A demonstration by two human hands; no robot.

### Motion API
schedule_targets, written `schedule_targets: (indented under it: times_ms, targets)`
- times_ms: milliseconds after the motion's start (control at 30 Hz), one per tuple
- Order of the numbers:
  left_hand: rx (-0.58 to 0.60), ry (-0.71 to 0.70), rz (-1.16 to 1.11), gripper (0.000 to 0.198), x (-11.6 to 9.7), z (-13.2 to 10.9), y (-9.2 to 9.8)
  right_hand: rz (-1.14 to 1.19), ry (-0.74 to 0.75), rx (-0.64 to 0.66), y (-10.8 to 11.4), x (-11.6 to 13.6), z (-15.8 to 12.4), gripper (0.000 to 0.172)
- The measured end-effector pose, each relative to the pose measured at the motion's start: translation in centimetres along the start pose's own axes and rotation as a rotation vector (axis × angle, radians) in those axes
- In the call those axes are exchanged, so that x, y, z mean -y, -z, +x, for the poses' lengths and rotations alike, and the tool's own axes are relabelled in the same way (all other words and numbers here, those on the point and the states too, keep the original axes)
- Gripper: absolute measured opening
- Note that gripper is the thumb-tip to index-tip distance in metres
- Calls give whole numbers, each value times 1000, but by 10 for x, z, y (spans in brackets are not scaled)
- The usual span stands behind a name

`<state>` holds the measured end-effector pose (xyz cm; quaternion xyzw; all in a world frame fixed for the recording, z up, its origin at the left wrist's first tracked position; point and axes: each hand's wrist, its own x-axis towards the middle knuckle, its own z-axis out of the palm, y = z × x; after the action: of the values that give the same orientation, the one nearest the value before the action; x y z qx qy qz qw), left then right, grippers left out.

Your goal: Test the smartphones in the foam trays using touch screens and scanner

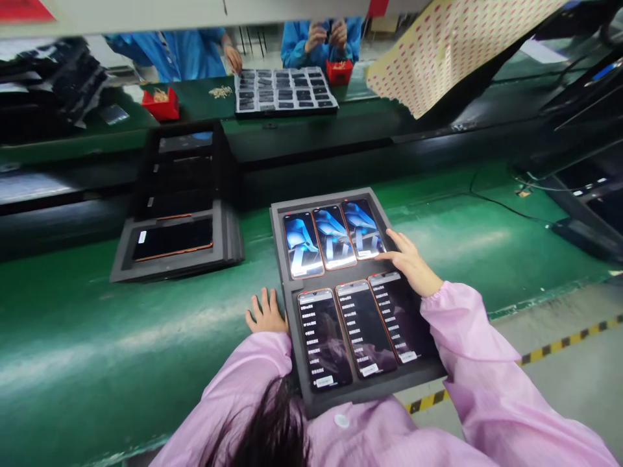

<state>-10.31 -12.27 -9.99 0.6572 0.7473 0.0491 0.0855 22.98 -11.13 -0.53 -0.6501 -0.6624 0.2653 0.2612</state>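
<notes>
In front of me a dark grey foam tray (318, 283) holds two rows of smartphones with orange edges. The far row, including the smartphone at its right end (360, 227), shows blue pictures on lit screens. Dark screens with white text lists fill the near row, as on the smartphone at its left end (324, 344). My right hand (411, 263) reaches over the tray's right side, fingers apart, a fingertip at the lower edge of the far right phone. Spread flat on the green bench, my left hand (266, 312) rests beside the tray's left edge.
To the left, stacked foam trays (228, 240) hold dark phones. Across the dark belt, two people in blue work by a gridded tray (285, 91) and red bins (163, 105). A dotted yellow sheet (452, 52) hangs at upper right; a cable (506, 211) crosses the bench.
</notes>
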Motion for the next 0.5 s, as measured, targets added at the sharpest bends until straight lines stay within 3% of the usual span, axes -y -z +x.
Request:
schedule_targets:
  times_ms: [100,200,300,500]
  targets:
    - [14,12,-14,49,-1,0,1,47,-33,93,15,6,-34,44]
    - [14,1,-51,50,-2,0,4,65,-55,44,22,11,-73,45]
    - [-3,-1,-101,49,-3,-1,7,62,-75,-111,21,13,-100,40]
    - [18,-2,-113,49,-5,-1,11,48,-182,-495,13,17,-129,15]
